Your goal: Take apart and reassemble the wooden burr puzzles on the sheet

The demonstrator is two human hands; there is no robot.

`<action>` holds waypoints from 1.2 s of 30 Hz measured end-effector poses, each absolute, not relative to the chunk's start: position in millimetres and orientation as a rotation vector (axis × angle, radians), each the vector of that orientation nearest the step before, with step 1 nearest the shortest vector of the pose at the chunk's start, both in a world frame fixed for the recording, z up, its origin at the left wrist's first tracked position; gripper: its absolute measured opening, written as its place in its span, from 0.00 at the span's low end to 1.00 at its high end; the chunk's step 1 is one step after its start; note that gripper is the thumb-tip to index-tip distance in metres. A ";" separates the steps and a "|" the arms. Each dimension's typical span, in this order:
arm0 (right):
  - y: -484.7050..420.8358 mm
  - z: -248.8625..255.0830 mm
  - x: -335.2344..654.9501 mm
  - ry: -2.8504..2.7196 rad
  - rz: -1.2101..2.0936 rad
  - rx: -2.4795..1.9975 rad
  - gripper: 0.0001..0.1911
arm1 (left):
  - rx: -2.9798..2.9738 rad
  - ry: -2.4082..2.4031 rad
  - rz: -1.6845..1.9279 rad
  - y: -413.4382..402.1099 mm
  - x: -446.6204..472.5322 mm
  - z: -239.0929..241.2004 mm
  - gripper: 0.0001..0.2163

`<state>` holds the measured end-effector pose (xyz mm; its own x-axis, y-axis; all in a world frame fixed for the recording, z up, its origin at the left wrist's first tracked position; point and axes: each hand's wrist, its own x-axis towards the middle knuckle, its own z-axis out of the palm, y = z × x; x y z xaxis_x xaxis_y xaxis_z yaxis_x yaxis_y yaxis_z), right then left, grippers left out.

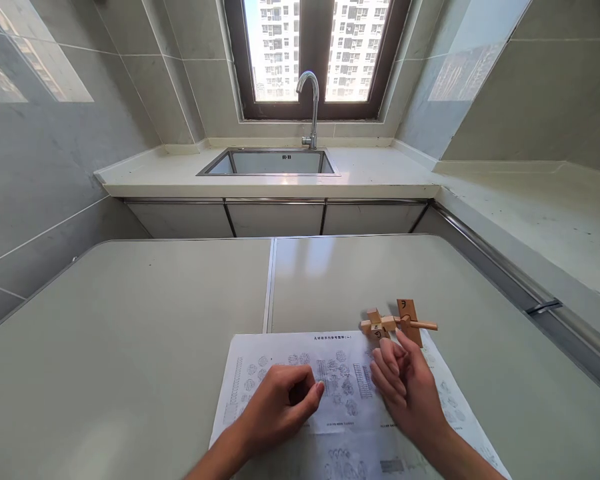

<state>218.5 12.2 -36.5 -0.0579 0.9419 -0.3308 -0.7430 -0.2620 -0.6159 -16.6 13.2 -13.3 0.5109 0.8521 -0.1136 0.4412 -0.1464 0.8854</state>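
My left hand [289,404] rests over the printed sheet [330,437], its fingers curled toward the thumb around a dark hollow. Nothing shows in it. On the right side of the sheet, my right hand [405,380] is closed loosely with fingers bent in, and I see nothing between them. Just beyond its fingertips lie wooden puzzle pieces [377,325]: small notched blocks joined in a cluster. Beside them a flat wooden piece [407,310] with a dark mark has a thin round stick [427,325] crossing it. Whether my right fingertips touch that flat piece, I cannot tell.
The sheet, printed with small diagrams, lies on a pale table [130,333] with a seam [270,287]. Past the table's far edge are a counter [370,163], a sink [280,160] and a faucet [314,107] below a window. A ledge with a metal rail [500,250] runs along the right.
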 end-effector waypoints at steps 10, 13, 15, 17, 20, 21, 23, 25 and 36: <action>22.9 -34.1 236.0 0.021 1.697 -0.595 0.23 | 1.777 1.085 0.539 13.2 -17.6 -14.3 0.19; 24.7 -34.2 239.3 0.070 1.686 -0.590 0.21 | 1.778 1.084 0.540 13.3 -17.5 -14.8 0.19; 26.1 -34.4 240.9 0.075 1.672 -0.596 0.21 | 1.776 1.084 0.539 13.6 -17.5 -15.0 0.19; 27.6 -34.7 241.9 0.051 1.661 -0.613 0.21 | 1.772 1.081 0.539 13.7 -17.5 -14.9 0.19; 29.4 -34.3 241.6 -0.042 1.631 -0.670 0.20 | 1.772 1.077 0.537 13.3 -17.7 -14.4 0.19; 29.5 -33.8 240.8 -0.089 1.613 -0.698 0.21 | 1.773 1.079 0.535 13.0 -17.8 -14.3 0.19; 28.5 -32.7 238.0 -0.214 1.556 -0.774 0.22 | 1.774 1.081 0.533 12.5 -17.9 -14.1 0.19; 25.8 -32.2 234.2 -0.365 1.467 -0.884 0.23 | 1.777 1.082 0.532 12.2 -18.1 -14.5 0.20; 2.9 -36.6 218.0 -1.305 1.526 -1.117 0.33 | 1.747 1.128 0.665 10.2 -15.5 -13.8 0.13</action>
